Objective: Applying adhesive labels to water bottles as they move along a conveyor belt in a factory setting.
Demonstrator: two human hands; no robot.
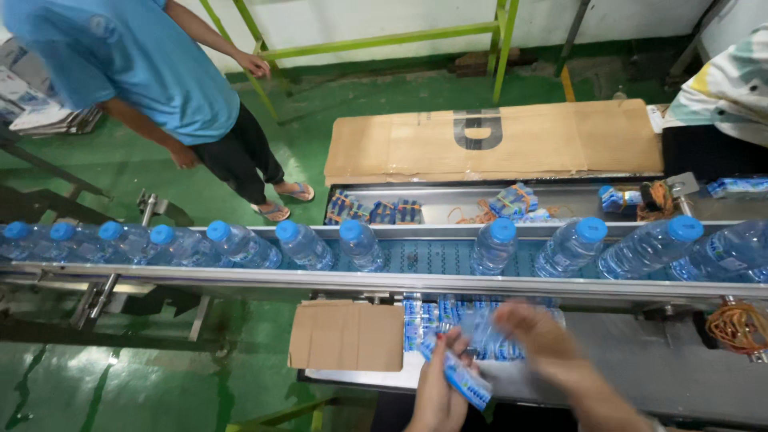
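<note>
Both hands work near the conveyor (384,282): left hand (438,392) pinches a label sleeve (464,379), while the blurred right hand (538,336), fingers spread, reaches the label stack (436,316).

Glossy clear plastic bottles (570,246) (probably), matt cardboard (346,336).

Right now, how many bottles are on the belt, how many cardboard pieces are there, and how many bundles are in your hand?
Clear plastic bottles with blue caps on the conveyor: 11 (the rightmost is cut off by the picture edge and its cap is unseen)
Flattened brown cardboard sheets: 2
Blue-and-white label bundle held in the left hand: 1
Total: 14
</note>
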